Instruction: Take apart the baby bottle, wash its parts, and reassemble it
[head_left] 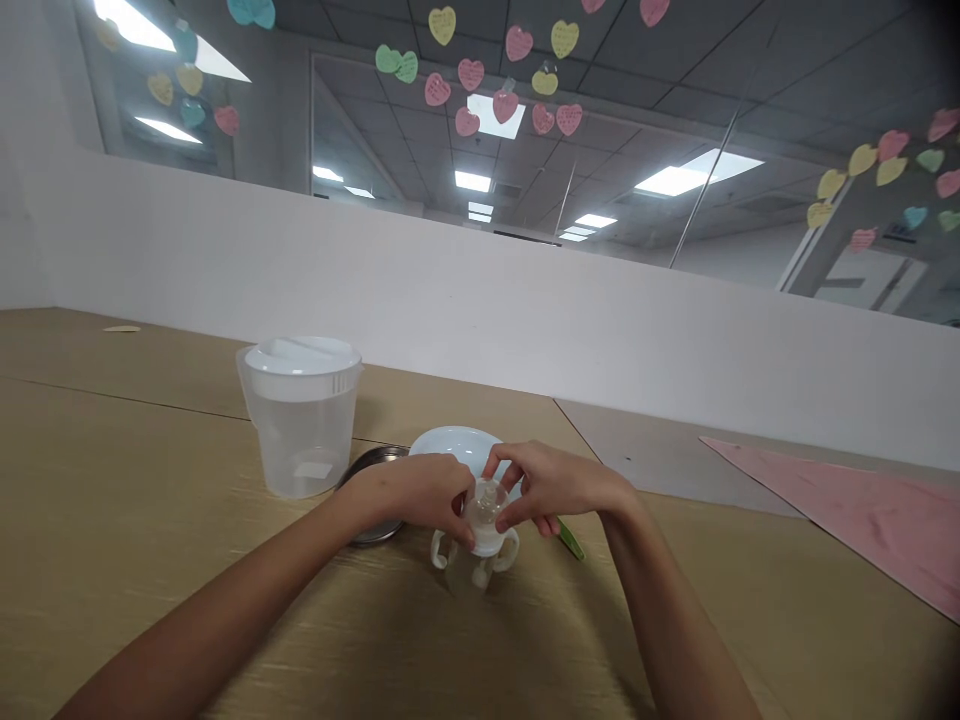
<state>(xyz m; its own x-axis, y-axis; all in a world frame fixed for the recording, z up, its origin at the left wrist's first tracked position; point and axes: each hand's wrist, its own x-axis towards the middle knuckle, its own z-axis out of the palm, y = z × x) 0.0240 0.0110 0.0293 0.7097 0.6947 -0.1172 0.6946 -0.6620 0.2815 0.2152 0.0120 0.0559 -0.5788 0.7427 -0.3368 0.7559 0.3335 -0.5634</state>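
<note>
A see-through baby bottle point(463, 578) with two white side handles stands upright on the table in front of me. Its white collar carries a clear domed cap point(490, 498), through which the teat shows. From the left, my left hand point(435, 492) is closed against the side of the cap and collar, thumb pointing down. On the opposite side my right hand point(546, 482) curls its thumb and fingers round the cap. Behind the bottle sits a white bowl point(454, 440), partly covered by my hands. A green utensil point(571, 540) lies just beyond my right fingers.
A translucent lidded pitcher point(304, 430) stands to the left. Between it and the bowl, a round metal dish point(379, 456) is partly hidden by my left forearm. Pink sheeting point(847, 500) lies at the right. A white wall point(450, 290) with windows above closes off the table's back.
</note>
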